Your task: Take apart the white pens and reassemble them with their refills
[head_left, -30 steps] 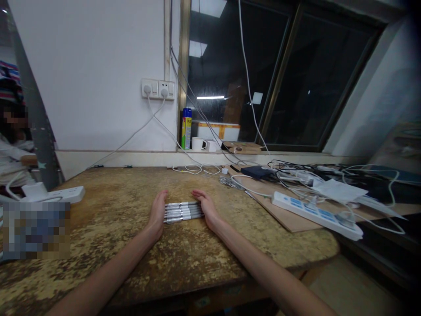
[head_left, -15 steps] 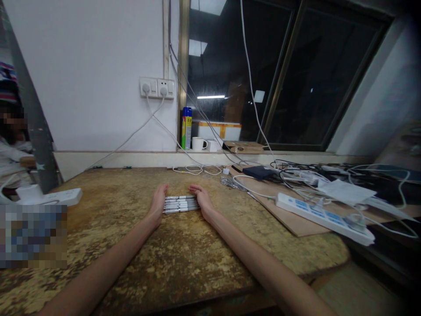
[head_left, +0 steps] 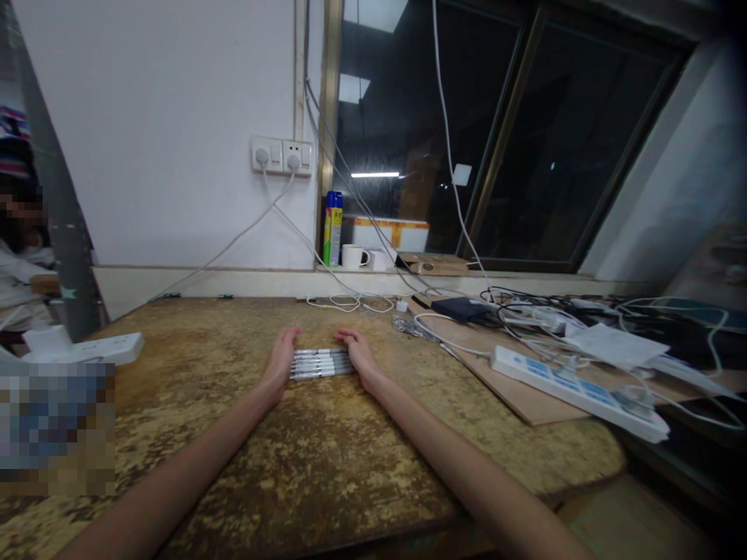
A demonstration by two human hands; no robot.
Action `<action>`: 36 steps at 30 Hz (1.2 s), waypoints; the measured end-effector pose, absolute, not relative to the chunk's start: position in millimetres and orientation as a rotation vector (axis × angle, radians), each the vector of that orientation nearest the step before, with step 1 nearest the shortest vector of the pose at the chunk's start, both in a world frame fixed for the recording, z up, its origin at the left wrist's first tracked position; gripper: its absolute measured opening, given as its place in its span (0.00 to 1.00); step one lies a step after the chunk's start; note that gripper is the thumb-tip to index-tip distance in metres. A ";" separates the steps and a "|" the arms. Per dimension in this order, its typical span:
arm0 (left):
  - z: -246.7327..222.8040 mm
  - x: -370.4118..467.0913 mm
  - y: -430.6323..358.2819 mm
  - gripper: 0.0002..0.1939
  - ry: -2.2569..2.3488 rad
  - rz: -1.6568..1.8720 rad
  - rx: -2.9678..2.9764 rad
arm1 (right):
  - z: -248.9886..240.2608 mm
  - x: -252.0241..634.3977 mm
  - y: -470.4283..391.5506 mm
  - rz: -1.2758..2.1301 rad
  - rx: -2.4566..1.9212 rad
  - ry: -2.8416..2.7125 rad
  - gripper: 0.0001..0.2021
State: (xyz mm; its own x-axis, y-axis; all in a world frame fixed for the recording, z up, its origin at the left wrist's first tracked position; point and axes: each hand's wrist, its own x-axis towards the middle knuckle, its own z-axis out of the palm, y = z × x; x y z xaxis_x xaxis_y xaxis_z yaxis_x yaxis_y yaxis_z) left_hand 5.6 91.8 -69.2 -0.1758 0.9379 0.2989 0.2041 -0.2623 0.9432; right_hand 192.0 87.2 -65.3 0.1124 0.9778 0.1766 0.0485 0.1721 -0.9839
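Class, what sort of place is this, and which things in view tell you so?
Probably a workshop or workroom, though that isn't certain: it has a worn, patchy-topped table, a white-and-blue power strip and double wall sockets.

From where I operate, a row of pens [head_left: 320,364] lies on the table [head_left: 327,467] between my left grip [head_left: 282,364] and my right grip [head_left: 362,363]. Well to their left I see a power strip [head_left: 117,349]; to their right, a second power strip [head_left: 575,394] lies across a board [head_left: 517,400]. Behind the table, on the windowsill [head_left: 507,274], a spray can [head_left: 332,233] stands just left of a mug [head_left: 352,257].
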 end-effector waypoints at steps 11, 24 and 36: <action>-36.6 -19.4 62.2 0.16 1.380 1.357 1.759 | -68.1 212.4 85.3 0.853 -1.122 -1.372 0.14; -45.8 -29.2 66.4 0.16 1.506 1.138 1.982 | -77.0 247.9 84.9 0.551 -1.154 -1.658 0.15; -48.1 -25.1 64.3 0.16 1.493 1.062 2.078 | -71.1 249.2 80.9 0.506 -1.152 -1.740 0.16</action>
State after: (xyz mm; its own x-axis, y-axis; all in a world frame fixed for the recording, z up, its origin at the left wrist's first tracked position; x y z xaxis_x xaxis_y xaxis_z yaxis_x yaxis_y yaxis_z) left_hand -25.1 64.3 -48.1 0.1551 0.9200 0.3600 0.6416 -0.3709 0.6714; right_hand 249.2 80.9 -71.1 -0.1004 0.8693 0.4841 0.4745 0.4695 -0.7446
